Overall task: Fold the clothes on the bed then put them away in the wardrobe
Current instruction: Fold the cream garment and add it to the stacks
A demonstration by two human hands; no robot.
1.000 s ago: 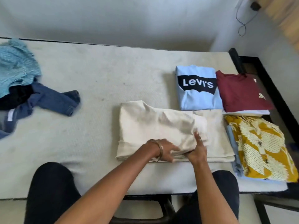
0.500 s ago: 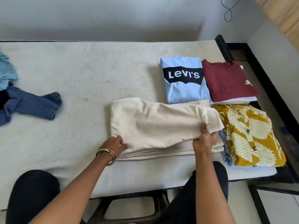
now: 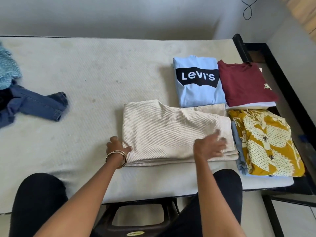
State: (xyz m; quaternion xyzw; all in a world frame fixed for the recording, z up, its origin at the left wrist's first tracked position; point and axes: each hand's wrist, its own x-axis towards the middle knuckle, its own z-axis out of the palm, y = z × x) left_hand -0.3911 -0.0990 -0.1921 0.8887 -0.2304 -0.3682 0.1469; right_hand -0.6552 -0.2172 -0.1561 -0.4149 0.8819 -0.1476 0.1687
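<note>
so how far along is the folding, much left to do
Done: the Levi's shirt, maroon shirt and yellow patterned shirt lie folded at the right of the bed. In hand: the cream garment, folded over, left hand at its edge, right hand over it. Left: the jeans and teal cloth lie unfolded; nothing is in a wardrobe yet.

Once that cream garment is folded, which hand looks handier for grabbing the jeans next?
Probably the left hand. It rests at the left edge of the cream garment, on the side where the jeans lie. The right hand is over the garment's right end, beside the folded yellow shirt.
</note>
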